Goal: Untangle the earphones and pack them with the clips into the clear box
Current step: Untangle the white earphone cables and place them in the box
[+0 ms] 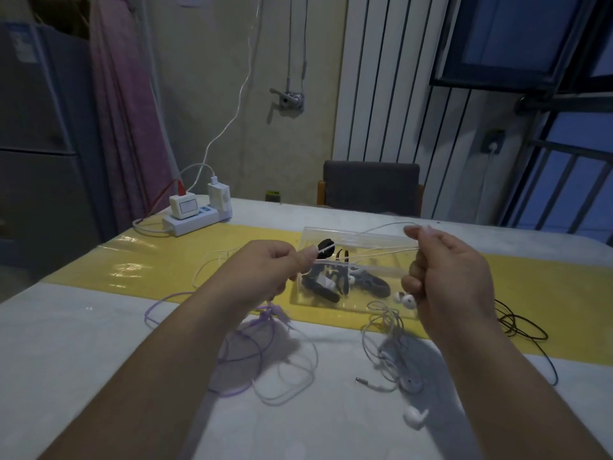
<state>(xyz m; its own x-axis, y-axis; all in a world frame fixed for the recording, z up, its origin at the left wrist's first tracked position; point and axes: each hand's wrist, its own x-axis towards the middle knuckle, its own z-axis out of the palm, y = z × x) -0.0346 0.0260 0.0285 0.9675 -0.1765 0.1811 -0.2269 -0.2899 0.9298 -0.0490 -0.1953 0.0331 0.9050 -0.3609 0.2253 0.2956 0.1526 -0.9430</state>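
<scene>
My left hand (265, 265) pinches a white earphone cable (371, 252) near its plug, and my right hand (454, 277) grips the same cable, stretched taut between them above the clear box (351, 305). White earbuds (406, 299) dangle under my right hand. The box lies open on the yellow strip and holds black clips (325, 287). A purple earphone set (238, 346) lies tangled below my left hand. Another white set (394, 360) with a loose earbud (414, 418) sits below my right arm. A black earphone cable (520, 323) lies at the right.
A white power strip (192, 220) with chargers and cables stands at the table's back left. A grey chair (371, 187) is behind the far edge. The table (83, 343) has a white cover with a yellow band (149, 260) across it.
</scene>
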